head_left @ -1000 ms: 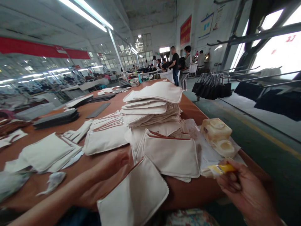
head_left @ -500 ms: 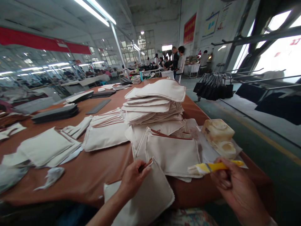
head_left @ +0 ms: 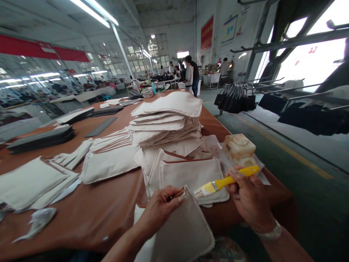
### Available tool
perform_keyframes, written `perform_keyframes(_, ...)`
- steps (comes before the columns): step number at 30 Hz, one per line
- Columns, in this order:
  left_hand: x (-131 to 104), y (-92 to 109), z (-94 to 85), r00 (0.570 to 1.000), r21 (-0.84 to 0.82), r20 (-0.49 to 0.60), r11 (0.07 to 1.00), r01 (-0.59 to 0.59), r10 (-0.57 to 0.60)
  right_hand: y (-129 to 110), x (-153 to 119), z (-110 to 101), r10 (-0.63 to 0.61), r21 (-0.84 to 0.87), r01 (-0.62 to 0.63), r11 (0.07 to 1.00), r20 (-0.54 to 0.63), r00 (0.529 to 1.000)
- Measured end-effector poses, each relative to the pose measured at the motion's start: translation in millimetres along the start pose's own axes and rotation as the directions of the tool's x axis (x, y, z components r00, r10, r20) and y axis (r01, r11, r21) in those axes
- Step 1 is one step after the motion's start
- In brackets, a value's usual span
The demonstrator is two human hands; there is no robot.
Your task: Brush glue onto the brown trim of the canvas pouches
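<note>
My left hand [head_left: 163, 203] pinches the top corner of a cream fabric pouch [head_left: 182, 229] with a brown edge, which hangs at the table's front. In my right hand [head_left: 245, 193] is a yellow-handled paintbrush [head_left: 229, 180], its pale bristles pointing left. The bristle tip is close to the pinched corner, with a small gap between them. Just beyond lies another cream pouch [head_left: 191, 176] with brown trim, in front of a tall stack of cream pieces [head_left: 166, 118]. Behind my right hand stands a whitish plastic container [head_left: 239, 146], its lower part partly hidden.
The table has a brown cover [head_left: 109, 203]. More cream pouches [head_left: 109, 163] lie to the left, with dark grey panels [head_left: 40, 139] beyond. A crumpled white scrap [head_left: 38, 220] sits near the front. Black items [head_left: 235, 98] hang on a rack at right. Two people [head_left: 192, 74] stand farther back.
The brush has moved left and toward the pouch corner, its bristles now near it. My left hand still pinches the same corner. The whole view has shifted slightly to the right.
</note>
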State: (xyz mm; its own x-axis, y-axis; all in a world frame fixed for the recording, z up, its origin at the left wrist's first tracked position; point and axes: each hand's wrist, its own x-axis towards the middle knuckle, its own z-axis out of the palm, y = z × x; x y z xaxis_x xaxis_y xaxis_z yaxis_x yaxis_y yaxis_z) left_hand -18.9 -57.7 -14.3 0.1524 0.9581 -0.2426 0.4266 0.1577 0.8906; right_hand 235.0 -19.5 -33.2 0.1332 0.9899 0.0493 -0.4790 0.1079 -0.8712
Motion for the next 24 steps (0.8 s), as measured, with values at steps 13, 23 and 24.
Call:
perform_keyframes(13,3,10,11.7,0.981,0.003,0.173,0.996,-0.095,0.093,-11,8,3,-0.335,-0.491,0.372,0.788,0.165,0.927)
perform_keyframes(23,-2,10,22.4,0.97,0.067,0.125,0.974,-0.217,0.208,-13,9,-6,-0.428,-0.56,0.408,0.721,0.103,0.898)
perform_keyframes(24,-3,8,24.6,0.966,0.097,0.083,0.963,-0.251,0.243,-14,11,-11,-0.412,-0.538,0.377,0.754,0.059,0.909)
